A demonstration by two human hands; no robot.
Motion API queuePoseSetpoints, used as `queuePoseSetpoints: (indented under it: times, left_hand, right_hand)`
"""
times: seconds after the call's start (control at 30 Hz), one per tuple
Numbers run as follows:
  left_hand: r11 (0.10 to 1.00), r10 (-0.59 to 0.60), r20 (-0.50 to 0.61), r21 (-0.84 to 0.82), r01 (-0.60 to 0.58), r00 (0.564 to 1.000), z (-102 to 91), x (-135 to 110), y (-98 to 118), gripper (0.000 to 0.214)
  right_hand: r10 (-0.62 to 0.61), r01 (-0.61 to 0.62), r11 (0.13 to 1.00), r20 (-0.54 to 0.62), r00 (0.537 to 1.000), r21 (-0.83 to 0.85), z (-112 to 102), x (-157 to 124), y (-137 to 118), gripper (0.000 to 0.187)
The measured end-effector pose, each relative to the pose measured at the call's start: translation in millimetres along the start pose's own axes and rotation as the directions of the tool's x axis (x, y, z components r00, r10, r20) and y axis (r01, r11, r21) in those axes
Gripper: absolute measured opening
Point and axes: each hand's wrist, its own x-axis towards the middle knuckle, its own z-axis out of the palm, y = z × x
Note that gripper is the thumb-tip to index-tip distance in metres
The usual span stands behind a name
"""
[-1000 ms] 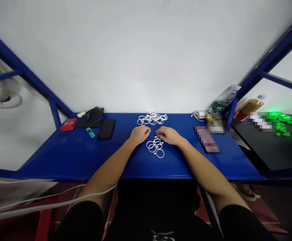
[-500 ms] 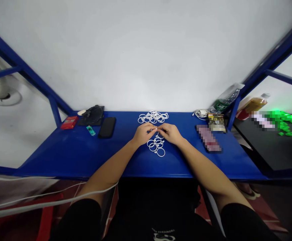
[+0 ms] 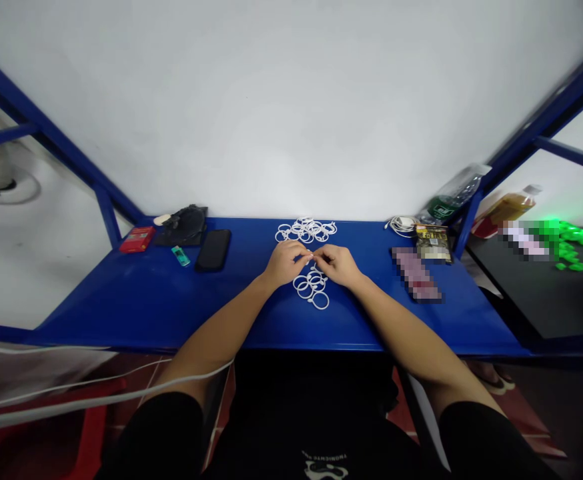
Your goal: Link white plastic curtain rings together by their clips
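My left hand (image 3: 287, 262) and my right hand (image 3: 339, 265) meet over the middle of the blue desk, thumbs and forefingers pinched together. Between the fingertips shows a small bit of white, which looks like part of a white ring; the rest of it is covered by my fingers. Just below the hands lies a loose group of white rings (image 3: 321, 301) with small tabs, like curtain rings, partly overlapping. Beyond my hands, against the wall, sits a larger pile of the same white rings (image 3: 306, 231).
On the left of the desk (image 3: 136, 313) lie a black phone (image 3: 213, 251), a teal lighter (image 3: 181, 256), a red box (image 3: 137, 240) and a black bag (image 3: 184, 227). At right are a coiled white cable (image 3: 400, 226), a snack packet (image 3: 433, 243), a blurred-out flat item (image 3: 415, 273) and a plastic bottle (image 3: 454, 193).
The pinched fingers shift slightly, and the ring seen just under my right hand before now shows less. The view tilts a little; the rings on the desk stay put.
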Motion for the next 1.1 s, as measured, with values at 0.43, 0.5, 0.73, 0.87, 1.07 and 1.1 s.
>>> queuePoseSetpoints:
  times: [0.43,0.5,0.73,0.87,1.07,1.1]
  left_hand:
    - [0.937,-0.26,-0.086,0.219,0.273,0.962,-5.0,1,-35,0.03]
    - [0.896,-0.348,-0.068,0.27,0.353,0.935,-0.1,-2,-42,0.046]
    - [0.886,-0.375,-0.039,0.28,0.37,0.926,5.1,-7,-50,0.049]
    - [0.897,-0.353,0.012,0.289,0.335,0.935,1.9,-5,-47,0.024]
    - [0.904,-0.344,0.061,0.291,0.313,0.937,3.8,-5,-39,0.024]
    - [0.898,-0.367,0.074,0.288,0.332,0.927,3.6,-4,-37,0.028]
  right_hand:
    - [0.006,0.0,0.997,0.078,0.997,-0.079,-7,6,43,0.017]
    - [-0.038,0.048,0.994,0.102,0.994,-0.095,-6,7,44,0.021]
    - [-0.175,0.182,0.983,0.253,0.952,-0.006,1,8,27,0.024]
    - [-0.173,0.175,0.984,0.298,0.939,0.023,0,7,22,0.019]
    - [-0.005,0.01,1.0,0.263,0.965,-0.019,-3,5,21,0.02]
    - [0.016,-0.011,1.0,0.263,0.965,-0.019,-3,5,20,0.02]
